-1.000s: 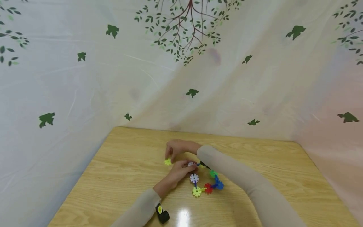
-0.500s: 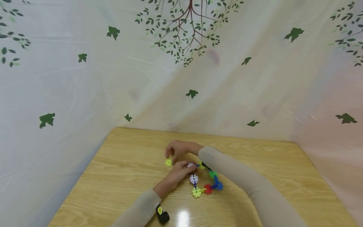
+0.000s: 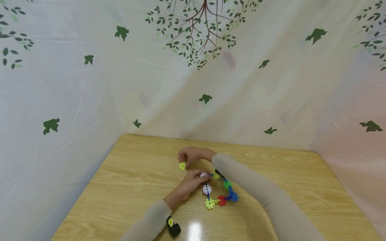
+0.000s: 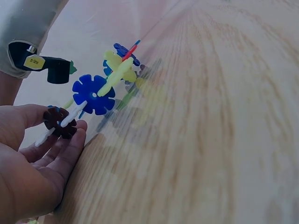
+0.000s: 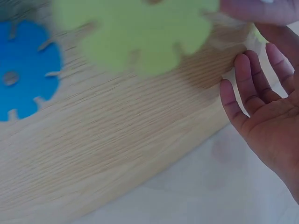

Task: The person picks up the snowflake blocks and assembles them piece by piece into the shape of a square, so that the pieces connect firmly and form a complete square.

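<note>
In the head view, my left hand grips a joined ring of notched plastic discs at a white disc. The left wrist view shows a dark disc pinched between thumb and fingers, with a blue disc and a yellow disc linked beyond it. My right hand, reaching across beyond the left, pinches a loose yellow disc, apart from the ring. In the right wrist view, a blurred yellow-green disc of the ring looms close, and the hand's other fingers are loosely bent.
The ring's near side, with a yellow disc, a red disc and a blue disc, lies on the wooden table. A leaf-patterned cloth hangs behind the table. My right sleeve partly covers the ring's right side.
The right hand has lifted the yellow disc slightly and moved it a little away and to the right. My left hand and the ring have stayed almost still.
</note>
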{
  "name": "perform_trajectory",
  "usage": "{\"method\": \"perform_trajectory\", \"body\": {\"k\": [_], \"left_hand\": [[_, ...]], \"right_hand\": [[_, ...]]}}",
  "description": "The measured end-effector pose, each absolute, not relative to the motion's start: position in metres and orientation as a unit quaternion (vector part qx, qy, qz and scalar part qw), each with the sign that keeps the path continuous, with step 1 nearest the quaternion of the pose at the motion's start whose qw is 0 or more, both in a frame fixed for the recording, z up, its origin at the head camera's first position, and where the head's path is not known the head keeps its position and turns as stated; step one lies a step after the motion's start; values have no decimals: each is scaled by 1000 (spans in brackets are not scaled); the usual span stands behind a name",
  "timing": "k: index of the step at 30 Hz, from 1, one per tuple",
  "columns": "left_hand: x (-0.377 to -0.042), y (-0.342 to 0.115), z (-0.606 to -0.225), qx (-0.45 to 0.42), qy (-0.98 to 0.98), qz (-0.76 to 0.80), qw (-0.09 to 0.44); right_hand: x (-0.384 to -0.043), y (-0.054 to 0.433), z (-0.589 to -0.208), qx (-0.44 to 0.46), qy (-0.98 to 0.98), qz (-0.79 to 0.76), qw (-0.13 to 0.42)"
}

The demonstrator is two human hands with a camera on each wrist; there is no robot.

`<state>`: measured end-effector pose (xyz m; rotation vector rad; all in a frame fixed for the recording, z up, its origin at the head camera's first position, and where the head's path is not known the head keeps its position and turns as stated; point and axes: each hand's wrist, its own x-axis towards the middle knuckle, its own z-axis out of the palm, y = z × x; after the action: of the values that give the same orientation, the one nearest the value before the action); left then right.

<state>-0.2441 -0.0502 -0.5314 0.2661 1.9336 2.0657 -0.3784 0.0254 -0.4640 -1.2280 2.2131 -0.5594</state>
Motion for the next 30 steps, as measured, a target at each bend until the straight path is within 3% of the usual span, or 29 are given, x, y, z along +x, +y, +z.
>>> {"method": "perform_trajectory", "body": {"k": [9, 22, 30], "left_hand": [[-245, -51, -530, 86, 678, 713, 156], [-246, -50, -530, 93, 689, 701, 159], [-247, -51, -529, 90, 687, 704, 158]], "right_hand": [[-385, 39, -468, -447, 820, -235, 269], [-375, 20, -468, -499, 779, -233, 298], [-382, 29, -463, -477, 803, -217, 283]]}}
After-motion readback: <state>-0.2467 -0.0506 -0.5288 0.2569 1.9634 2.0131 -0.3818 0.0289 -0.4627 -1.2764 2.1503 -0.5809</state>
